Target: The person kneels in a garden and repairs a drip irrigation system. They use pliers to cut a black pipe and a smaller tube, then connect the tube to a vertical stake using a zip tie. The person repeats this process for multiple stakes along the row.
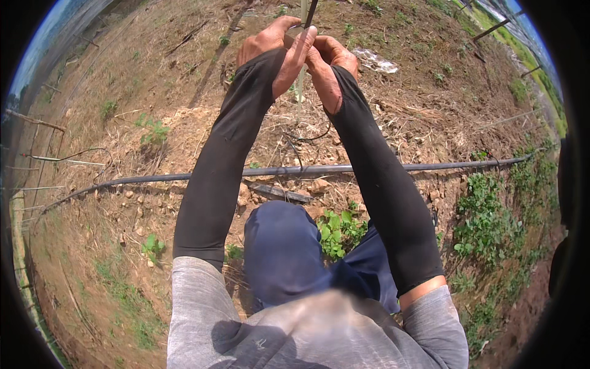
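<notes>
In the head view, the left hand [261, 46] and the right hand [338, 58] meet at the top, with the thumbs close together. A thin dark stick [311, 13] pokes up from right between them, with a tilt. A pale strip [300, 89] hangs just under the grip, and a pale length shows above it too, next to the stick. The fingers are bent in, but the hands hide the tips, so I cannot tell how far open each grip is, or which hand has hold of the stick or the strip. To do this bit well, I think one hand should pin the stick so it cannot wobble, while the other does the small finger work. Both thumbs should stay near the same spot, and a soft pull seems best, as the strip looks thin. Below the hands, a black pipe [307, 170] runs across the dirt, and a thin black tube [316, 138] curls between it and the grip. To the right of the grip lies a shiny scrap [376, 61].
</notes>
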{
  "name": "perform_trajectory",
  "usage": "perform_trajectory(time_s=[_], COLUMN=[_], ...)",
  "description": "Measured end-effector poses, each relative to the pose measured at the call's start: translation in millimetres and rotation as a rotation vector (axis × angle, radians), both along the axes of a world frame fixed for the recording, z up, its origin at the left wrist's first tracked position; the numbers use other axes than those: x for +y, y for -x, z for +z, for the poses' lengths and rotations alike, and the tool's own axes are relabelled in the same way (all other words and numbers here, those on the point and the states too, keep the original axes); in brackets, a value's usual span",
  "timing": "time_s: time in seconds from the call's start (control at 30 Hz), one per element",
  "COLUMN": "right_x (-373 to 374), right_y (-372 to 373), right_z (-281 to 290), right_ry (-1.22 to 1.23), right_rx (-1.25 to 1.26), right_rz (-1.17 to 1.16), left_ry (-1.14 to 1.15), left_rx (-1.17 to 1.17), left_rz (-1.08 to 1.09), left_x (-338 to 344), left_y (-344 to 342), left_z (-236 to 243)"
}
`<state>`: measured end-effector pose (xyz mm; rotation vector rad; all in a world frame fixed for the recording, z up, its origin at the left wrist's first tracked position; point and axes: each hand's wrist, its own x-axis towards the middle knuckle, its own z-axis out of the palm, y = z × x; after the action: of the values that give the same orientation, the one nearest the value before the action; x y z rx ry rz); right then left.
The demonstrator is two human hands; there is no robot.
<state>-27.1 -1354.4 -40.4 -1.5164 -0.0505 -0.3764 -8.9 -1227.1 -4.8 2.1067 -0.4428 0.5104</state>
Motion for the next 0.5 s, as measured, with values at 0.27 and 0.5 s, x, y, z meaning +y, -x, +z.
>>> perform_trajectory(time_s=[0.27, 0.5], right_x=[16.5, -6.6], right_y=[2.0, 8.1], right_z=[7.8, 12.6], right_ry=[0.053, 0.114], right_rx=[-0.107, -0.026], right_rz=[-0.055, -0.060], left_ry=[0.107, 0.174], left_rx=[0.114, 0.186], left_rz=[0.011, 0.019], left_x=[7.6, 4.6], left_y=[-3.5, 5.6], left_z=[7.2, -4.3])
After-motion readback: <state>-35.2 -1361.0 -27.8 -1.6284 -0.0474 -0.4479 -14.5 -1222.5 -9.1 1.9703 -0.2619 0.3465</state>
